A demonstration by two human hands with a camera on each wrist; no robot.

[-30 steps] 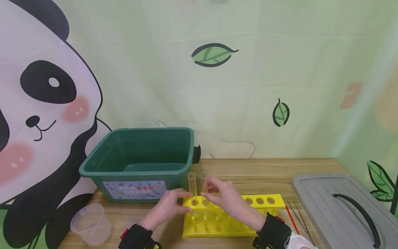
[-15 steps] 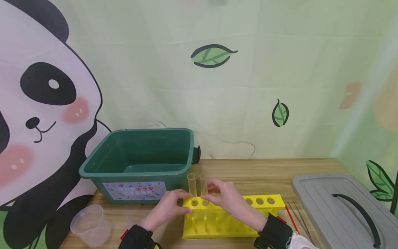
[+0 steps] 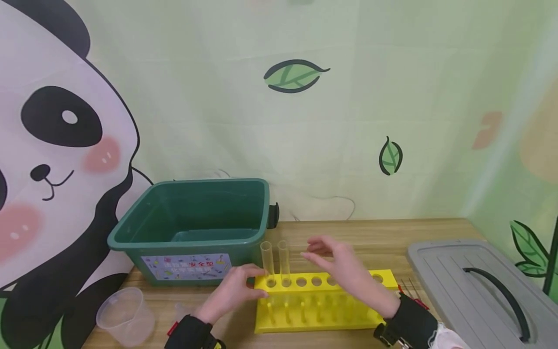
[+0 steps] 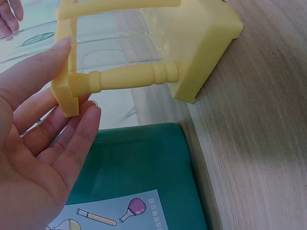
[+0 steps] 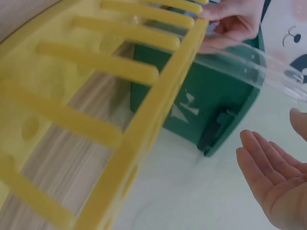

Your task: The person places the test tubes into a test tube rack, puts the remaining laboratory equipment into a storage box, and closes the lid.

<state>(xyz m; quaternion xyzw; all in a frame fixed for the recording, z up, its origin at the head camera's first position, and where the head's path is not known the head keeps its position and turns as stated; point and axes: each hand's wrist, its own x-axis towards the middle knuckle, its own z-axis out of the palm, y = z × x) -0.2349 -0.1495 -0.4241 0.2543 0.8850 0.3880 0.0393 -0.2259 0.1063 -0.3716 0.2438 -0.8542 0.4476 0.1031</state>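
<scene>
A yellow test tube rack (image 3: 322,324) stands on the table in front of me. Two clear test tubes, one at the left end (image 3: 267,257) and one beside it (image 3: 284,257), stand upright in its first two holes. My left hand (image 3: 235,291) grips the left end of the rack's top bar, thumb in front and fingers behind, as the left wrist view (image 4: 43,120) also shows. Over the rack, right of the tubes, my right hand (image 3: 344,271) is apart from them with nothing in it. Its fingers look relaxed in the right wrist view.
Behind the rack at left sits a green bin (image 3: 192,242) with a label. A clear plastic cup (image 3: 126,317) stands front left. At right lies a grey lid (image 3: 471,286) with a black handle. Thin metal rods (image 3: 410,289) lie between lid and rack.
My right hand has let go of the second test tube and moved right, away from it. The tube stays in the rack. The left hand keeps its hold on the rack.
</scene>
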